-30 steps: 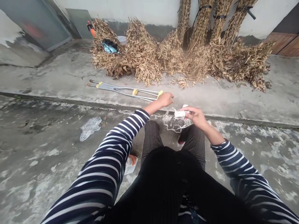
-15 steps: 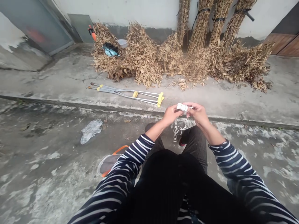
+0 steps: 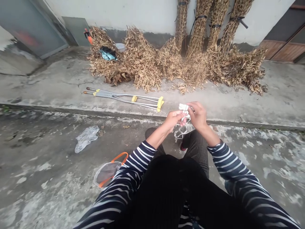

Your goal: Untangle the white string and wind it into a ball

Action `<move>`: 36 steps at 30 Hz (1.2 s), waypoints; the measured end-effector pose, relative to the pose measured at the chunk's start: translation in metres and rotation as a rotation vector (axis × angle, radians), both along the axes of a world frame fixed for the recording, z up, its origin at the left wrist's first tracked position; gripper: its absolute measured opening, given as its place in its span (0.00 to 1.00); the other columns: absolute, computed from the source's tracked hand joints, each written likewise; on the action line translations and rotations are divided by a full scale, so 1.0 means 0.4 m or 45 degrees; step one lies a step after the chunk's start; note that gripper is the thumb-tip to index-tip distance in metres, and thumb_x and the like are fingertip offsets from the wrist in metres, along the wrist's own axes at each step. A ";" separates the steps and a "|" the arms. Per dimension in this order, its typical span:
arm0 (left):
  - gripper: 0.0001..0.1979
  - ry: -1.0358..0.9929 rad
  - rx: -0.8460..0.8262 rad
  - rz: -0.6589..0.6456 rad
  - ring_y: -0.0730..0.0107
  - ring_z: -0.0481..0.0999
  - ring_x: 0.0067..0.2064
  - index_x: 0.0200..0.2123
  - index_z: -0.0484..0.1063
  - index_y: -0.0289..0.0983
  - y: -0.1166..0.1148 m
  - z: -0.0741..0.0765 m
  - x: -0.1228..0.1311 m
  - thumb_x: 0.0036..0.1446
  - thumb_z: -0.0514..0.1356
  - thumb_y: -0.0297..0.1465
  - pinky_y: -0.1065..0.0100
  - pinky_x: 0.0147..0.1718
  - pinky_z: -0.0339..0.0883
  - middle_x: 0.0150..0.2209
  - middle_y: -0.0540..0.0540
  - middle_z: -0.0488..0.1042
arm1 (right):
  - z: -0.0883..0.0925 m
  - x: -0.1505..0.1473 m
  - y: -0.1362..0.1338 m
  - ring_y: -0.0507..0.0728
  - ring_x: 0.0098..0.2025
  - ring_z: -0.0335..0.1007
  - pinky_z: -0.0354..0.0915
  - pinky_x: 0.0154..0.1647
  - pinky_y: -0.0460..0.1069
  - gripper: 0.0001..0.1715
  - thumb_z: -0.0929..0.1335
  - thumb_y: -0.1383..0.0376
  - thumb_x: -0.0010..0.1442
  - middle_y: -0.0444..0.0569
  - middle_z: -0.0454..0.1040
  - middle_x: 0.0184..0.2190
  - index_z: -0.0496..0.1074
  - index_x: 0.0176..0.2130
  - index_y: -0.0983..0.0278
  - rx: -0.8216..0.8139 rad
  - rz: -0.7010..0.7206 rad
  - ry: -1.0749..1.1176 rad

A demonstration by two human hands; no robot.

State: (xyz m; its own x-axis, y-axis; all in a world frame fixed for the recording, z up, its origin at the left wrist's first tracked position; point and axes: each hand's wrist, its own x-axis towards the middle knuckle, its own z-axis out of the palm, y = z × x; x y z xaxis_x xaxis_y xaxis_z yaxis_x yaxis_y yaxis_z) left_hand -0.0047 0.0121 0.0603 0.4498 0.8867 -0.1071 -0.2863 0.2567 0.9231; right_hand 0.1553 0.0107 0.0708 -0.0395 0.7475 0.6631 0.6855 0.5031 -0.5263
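Observation:
In front of my knees I hold a small white bundle of cord (image 3: 183,107). My right hand (image 3: 198,114) grips the bundle from the right, fingers curled over it. Just below and to the left, my left hand (image 3: 174,119) pinches the white cord between thumb and fingers. A loose, tangled length of the cord (image 3: 179,135) hangs beneath both hands, in front of my trouser leg. Part of the bundle is hidden behind my right fingers.
A pair of crutches (image 3: 124,98) lies on the raised concrete ledge. Behind it, dried plant stalks (image 3: 145,63) are heaped against the wall, with tied bundles (image 3: 199,28) upright. A clear plastic bag (image 3: 87,138) and an orange-handled bag (image 3: 107,173) lie at left.
My left hand has slid down off the bundle onto the cord. The right hand has turned and keeps the bundle. The whole view has shifted slightly.

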 end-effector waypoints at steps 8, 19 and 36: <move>0.28 -0.052 0.006 0.068 0.79 0.66 0.16 0.26 0.69 0.34 -0.011 0.008 -0.020 0.49 0.72 0.52 0.75 0.16 0.56 0.18 0.52 0.69 | -0.038 -0.021 -0.028 0.62 0.46 0.74 0.73 0.49 0.59 0.17 0.61 0.66 0.73 0.58 0.78 0.44 0.77 0.51 0.62 0.170 0.102 -0.247; 0.18 0.131 0.067 -0.034 0.77 0.72 0.19 0.33 0.75 0.31 -0.009 -0.006 -0.026 0.61 0.67 0.43 0.76 0.17 0.60 0.21 0.49 0.74 | -0.008 0.013 -0.029 0.61 0.42 0.77 0.74 0.39 0.54 0.08 0.73 0.61 0.62 0.52 0.81 0.40 0.82 0.40 0.60 -0.134 0.083 0.155; 0.06 0.168 0.036 0.048 0.75 0.78 0.31 0.33 0.73 0.31 0.114 -0.024 0.042 0.63 0.58 0.21 0.75 0.27 0.72 0.31 0.46 0.78 | 0.191 0.012 0.004 0.55 0.34 0.77 0.79 0.37 0.54 0.17 0.82 0.57 0.45 0.46 0.82 0.35 0.80 0.33 0.60 -0.348 0.202 0.906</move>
